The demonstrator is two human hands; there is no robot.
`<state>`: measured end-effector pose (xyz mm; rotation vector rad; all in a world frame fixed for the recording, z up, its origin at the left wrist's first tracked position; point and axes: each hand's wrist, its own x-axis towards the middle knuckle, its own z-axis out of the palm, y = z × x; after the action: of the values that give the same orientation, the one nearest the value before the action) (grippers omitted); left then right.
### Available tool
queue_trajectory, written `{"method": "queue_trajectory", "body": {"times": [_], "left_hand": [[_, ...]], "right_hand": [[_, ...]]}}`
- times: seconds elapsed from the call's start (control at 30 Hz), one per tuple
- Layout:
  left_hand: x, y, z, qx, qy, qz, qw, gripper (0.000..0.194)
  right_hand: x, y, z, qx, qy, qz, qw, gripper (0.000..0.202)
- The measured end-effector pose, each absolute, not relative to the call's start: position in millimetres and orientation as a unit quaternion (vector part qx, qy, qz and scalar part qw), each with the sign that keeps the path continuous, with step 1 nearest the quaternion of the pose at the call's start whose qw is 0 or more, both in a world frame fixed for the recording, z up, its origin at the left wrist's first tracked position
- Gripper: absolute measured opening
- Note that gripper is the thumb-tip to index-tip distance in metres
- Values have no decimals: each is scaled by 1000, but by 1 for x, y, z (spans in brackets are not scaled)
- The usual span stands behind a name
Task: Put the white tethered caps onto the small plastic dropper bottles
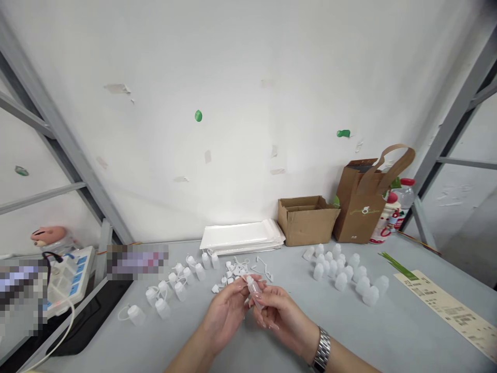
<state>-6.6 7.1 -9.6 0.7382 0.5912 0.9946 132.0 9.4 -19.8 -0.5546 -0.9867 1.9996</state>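
Observation:
A small translucent plastic squeeze bottle (pixel 255 291) is tilted between my hands, its white top pointing up and to the left. My right hand (pixel 281 313) is closed around the bottle's body with thumb and fingers. From the left, my left hand (pixel 227 313) is closed about the top end, fingers curled near the white cap (pixel 249 279). Whether cap and bottle are joined is too small to tell. Just behind my hands lies a loose pile of small white caps with straps (pixel 236 268).
Several capped bottles (pixel 180 290) stand to the left, and several uncapped-looking ones (pixel 340 281) to the right. White padded envelopes (pixel 243 235), a cardboard box (pixel 310 225) and a brown paper bag (pixel 355 212) line the wall. A power strip (pixel 73 280) sits far left; a paper strip (pixel 446 305) lies right.

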Motion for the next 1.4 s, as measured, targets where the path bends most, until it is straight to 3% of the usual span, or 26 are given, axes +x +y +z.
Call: {"method": "queue_trajectory", "body": {"times": [0.3, 0.53, 0.67, 0.8, 1.03, 1.4], "left_hand": [[-4, 4, -7, 309, 229, 467, 796, 20], [-2, 2, -8, 295, 273, 485, 777, 16], [0, 2, -7, 308, 282, 474, 775, 28], [1, 2, -9, 399, 361, 505, 675, 32], [-4, 4, -4, 418, 409, 489, 647, 46], [-3, -2, -8, 396, 313, 503, 702, 32]], "right_hand": [[132, 7, -20, -143, -356, 834, 397, 15], [132, 7, -15, -182, -407, 807, 387, 19], [128, 9, -17, -251, -465, 737, 422, 25], [124, 10, -26, -315, -483, 676, 459, 36], [131, 6, -14, -305, -590, 624, 412, 28], [131, -6, -26, -495, -733, 258, 388, 17]]}}
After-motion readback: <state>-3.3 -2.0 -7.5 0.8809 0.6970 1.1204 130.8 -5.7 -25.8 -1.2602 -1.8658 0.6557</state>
